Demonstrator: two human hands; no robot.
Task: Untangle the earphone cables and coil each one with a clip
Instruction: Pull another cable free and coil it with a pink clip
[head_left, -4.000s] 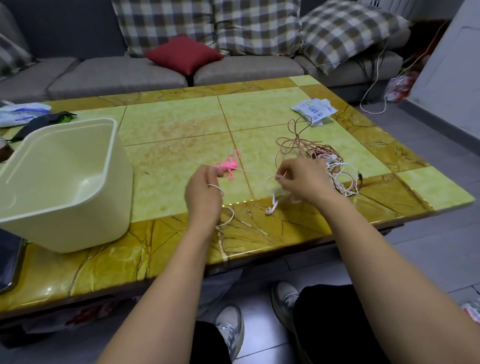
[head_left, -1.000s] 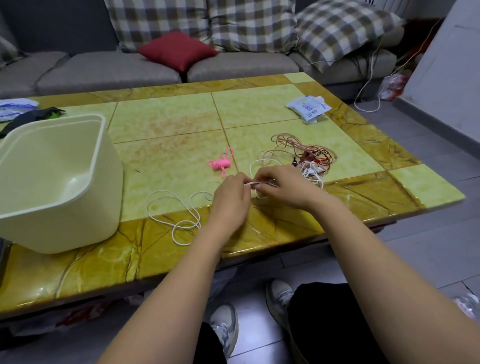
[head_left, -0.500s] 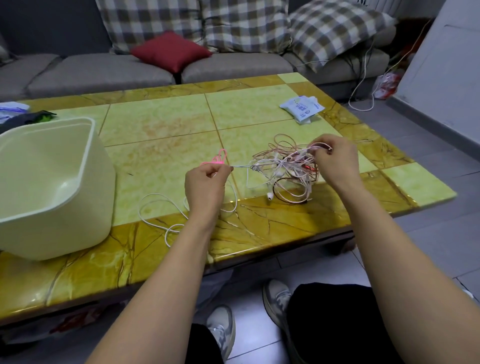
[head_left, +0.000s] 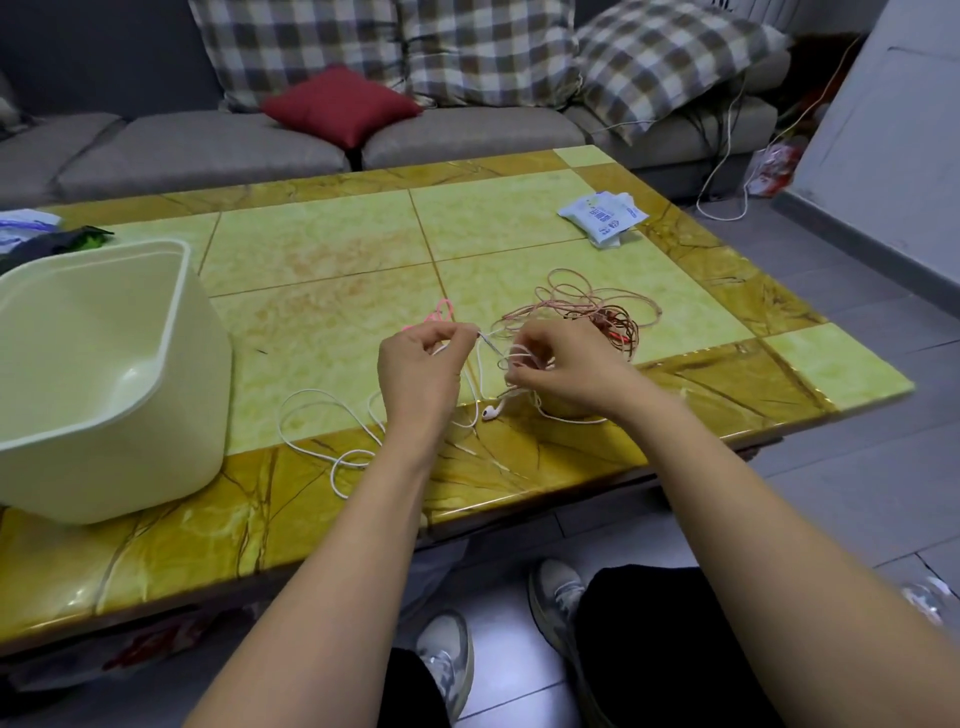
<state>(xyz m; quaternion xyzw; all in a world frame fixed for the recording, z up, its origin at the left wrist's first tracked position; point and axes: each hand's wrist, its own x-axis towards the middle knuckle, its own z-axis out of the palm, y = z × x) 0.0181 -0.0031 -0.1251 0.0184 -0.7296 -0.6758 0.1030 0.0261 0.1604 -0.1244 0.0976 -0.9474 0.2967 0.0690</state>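
I am noting the table (head_left: 322, 249) showing glossy polished stone, the tub (head_left: 104, 467) smooth plastic, the cushions (head_left: 483, 47) woven cloth, and the white cable (head_left: 317, 391) a smooth rubbery coating.

We are bringing our right hand (head_left: 566, 369) back in beside our left hand (head_left: 421, 374), closing the wide gap of half a second ago. The reddish tangle (head_left: 587, 306), which that hand was lifting, is lying on the counter (head_left: 322, 249) again, just behind it. Since four seconds ago, loose loops of the white cable (head_left: 311, 415) are trailing across the counter left of our left hand.
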